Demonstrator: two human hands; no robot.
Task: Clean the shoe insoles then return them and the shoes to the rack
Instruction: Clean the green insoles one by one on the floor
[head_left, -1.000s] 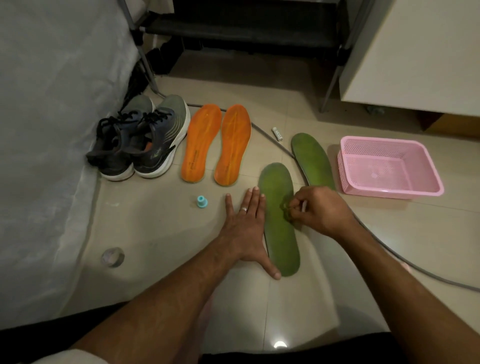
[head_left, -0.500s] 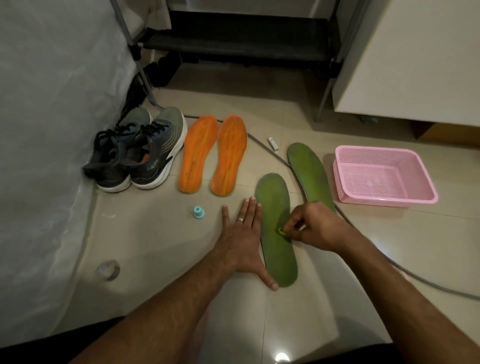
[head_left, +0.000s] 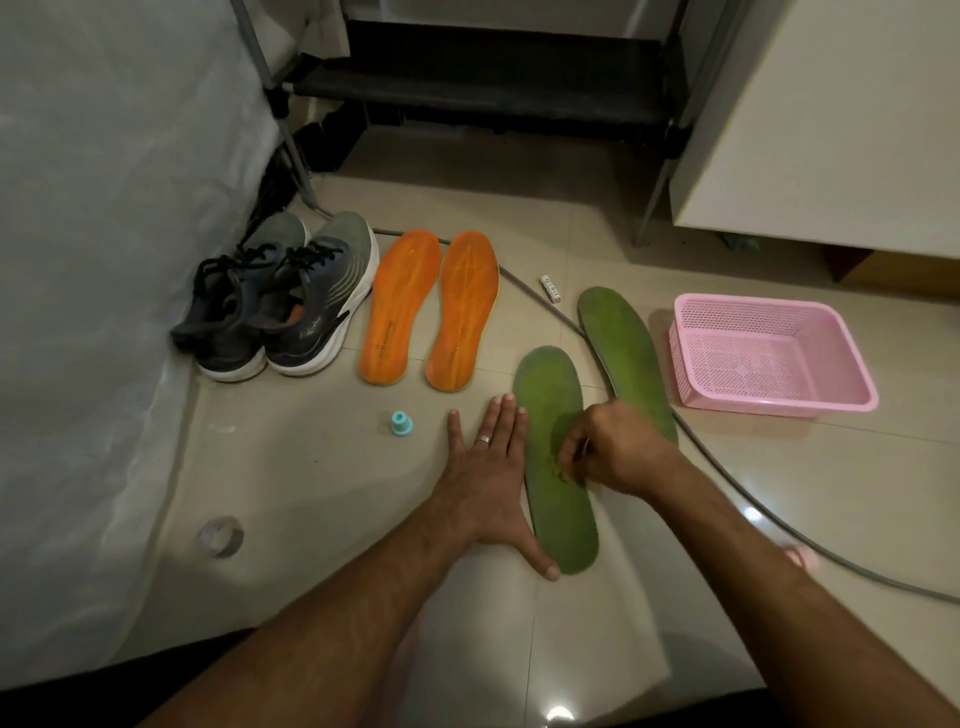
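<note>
While the left hand (head_left: 491, 470) lies flat on the glossy tile floor (head_left: 311, 478), steadying the near green insole (head_left: 556, 457), the right hand (head_left: 610, 454) pinches something small on its matte surface; orange insoles (head_left: 431, 312) lie far left beside the shoes (head_left: 280, 301).

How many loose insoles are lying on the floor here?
4. Two orange insoles lie side by side beside the shoes; one green insole lies under the hands, another beside the pink basket.
</note>
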